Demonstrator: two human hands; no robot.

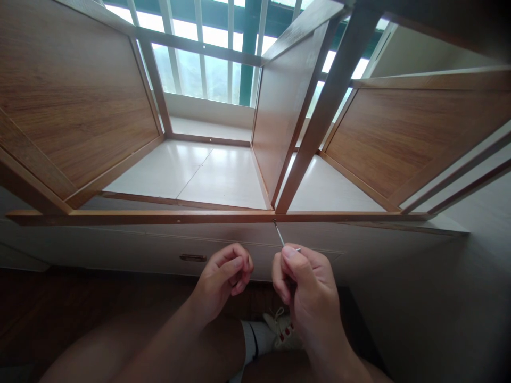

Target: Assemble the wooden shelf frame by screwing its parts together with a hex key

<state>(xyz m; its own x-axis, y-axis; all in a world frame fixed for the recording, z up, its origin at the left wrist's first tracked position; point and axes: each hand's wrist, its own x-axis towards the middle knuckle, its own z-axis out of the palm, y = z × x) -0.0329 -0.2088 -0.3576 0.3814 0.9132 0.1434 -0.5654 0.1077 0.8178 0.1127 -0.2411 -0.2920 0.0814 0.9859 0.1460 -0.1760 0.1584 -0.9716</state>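
My right hand (309, 284) is closed around a thin metal hex key (280, 234), whose short bent end shows beside the thumb. The key's tip meets the front rail (223, 217) of a brown wooden frame, at a small hole below an upright post (309, 151). To the left, my left hand (225, 274) hangs in front of the white cabinet, apart from the rail. Its fingers are curled in towards the thumb; whether anything small lies inside them is hidden.
Wood-grain panels stand at the left (88, 80), middle (281, 98) and right (423, 133) of the frame. The frame rests on a white surface (199, 170) before a barred window (187, 69). Below is a white cabinet front with a handle (193, 258). A shoe (279, 330) is beneath my hands.
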